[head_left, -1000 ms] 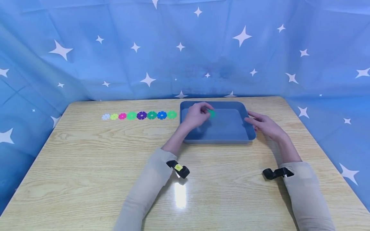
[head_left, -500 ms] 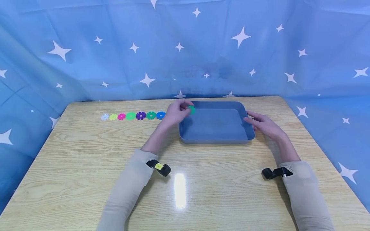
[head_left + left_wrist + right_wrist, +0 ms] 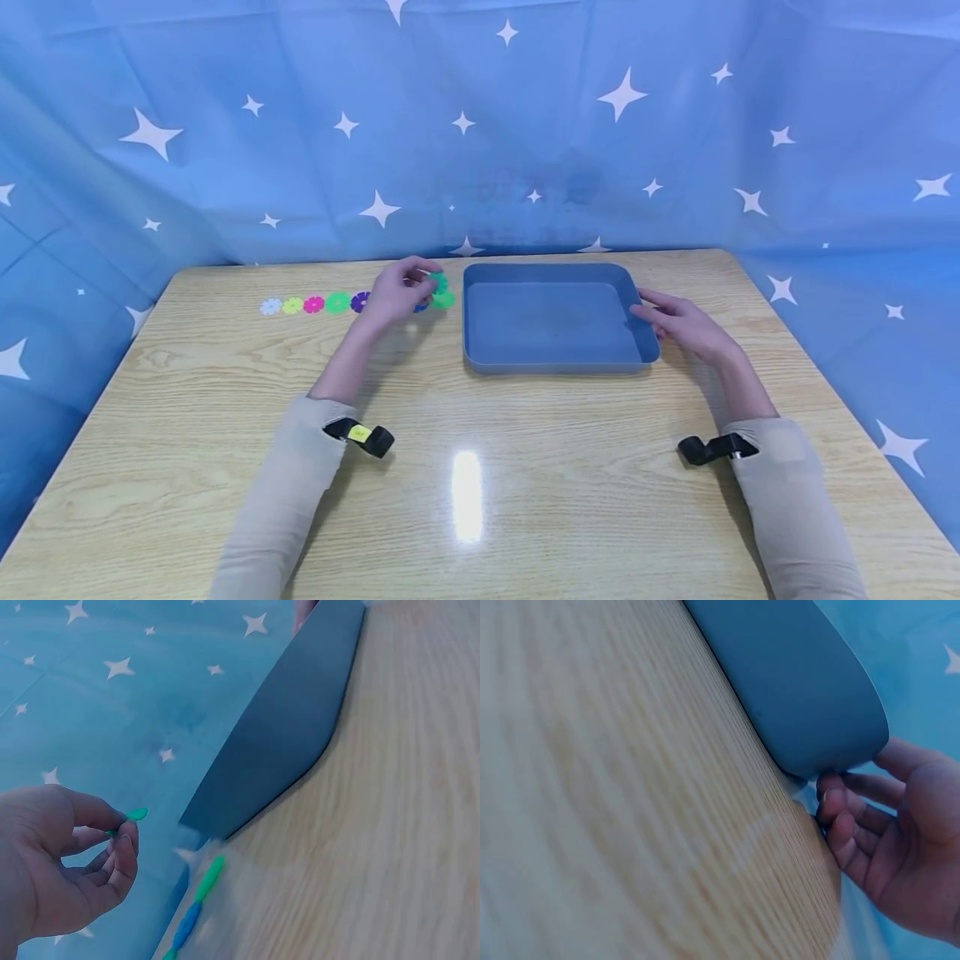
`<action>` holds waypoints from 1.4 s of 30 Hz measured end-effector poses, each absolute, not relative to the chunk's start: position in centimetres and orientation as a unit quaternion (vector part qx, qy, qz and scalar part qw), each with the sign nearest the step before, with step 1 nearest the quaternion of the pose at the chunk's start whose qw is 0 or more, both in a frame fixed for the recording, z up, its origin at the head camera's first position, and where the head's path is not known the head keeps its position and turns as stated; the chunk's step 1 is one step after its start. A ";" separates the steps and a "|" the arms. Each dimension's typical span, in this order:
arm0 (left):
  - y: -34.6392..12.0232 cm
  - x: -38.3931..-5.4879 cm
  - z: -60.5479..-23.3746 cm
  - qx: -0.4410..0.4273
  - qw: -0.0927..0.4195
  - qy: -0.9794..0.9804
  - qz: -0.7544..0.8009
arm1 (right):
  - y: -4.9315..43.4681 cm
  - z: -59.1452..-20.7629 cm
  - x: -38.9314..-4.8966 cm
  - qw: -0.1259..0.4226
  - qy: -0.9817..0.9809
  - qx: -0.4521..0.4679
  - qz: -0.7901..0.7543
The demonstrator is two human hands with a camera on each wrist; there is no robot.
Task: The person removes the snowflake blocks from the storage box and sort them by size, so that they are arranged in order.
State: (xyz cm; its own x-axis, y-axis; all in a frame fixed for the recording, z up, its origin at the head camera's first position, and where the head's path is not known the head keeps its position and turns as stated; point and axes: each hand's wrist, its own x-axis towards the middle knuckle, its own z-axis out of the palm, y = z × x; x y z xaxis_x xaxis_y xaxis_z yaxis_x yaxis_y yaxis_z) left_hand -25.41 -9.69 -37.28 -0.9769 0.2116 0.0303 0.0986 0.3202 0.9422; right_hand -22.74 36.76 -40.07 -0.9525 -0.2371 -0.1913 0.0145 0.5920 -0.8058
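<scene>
My left hand (image 3: 397, 293) pinches a green notched plastic disc (image 3: 438, 284) between thumb and fingers, above the right end of a row of similar discs. In the left wrist view the pinched green disc (image 3: 136, 814) shows nearly edge-on. Lying in the row are a pale disc (image 3: 271, 307), a yellow one, a pink disc (image 3: 313, 305), a light green one, a purple disc (image 3: 359, 302) and, at the right end, a light green disc (image 3: 445, 301). The hand hides part of the row. My right hand (image 3: 684, 322) grips the right wall of a blue-grey tray (image 3: 555, 368), thumb at the rim.
The wooden table (image 3: 525, 500) carries the row and the tray near its back edge. Behind it hangs a blue curtain (image 3: 420, 150) with white stars. Each sleeved wrist wears a black camera mount (image 3: 358, 435). The tray's inside shows a bare floor.
My left hand has carried the green disc leftward out of the tray, over its left wall, to the right end of the row. The right hand stays at the tray's right wall.
</scene>
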 end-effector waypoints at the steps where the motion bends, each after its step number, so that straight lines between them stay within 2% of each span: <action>1: -10.1 -25.4 -37.2 0.094 0.049 0.810 0.577 | 36.7 -40.1 -22.7 0.141 0.880 -0.064 -0.450; 13: -15.8 -25.2 -37.6 0.053 0.048 0.813 0.578 | 36.7 -39.9 -22.5 0.141 0.883 -0.063 -0.444; 30: -25.7 -24.0 -38.2 -0.016 -0.019 0.833 0.552 | 36.9 -40.1 -22.7 0.142 0.885 -0.062 -0.440; 42: -31.0 -23.4 -39.5 -0.106 -0.038 0.840 0.531 | 36.6 -39.8 -22.5 0.138 0.883 -0.066 -0.443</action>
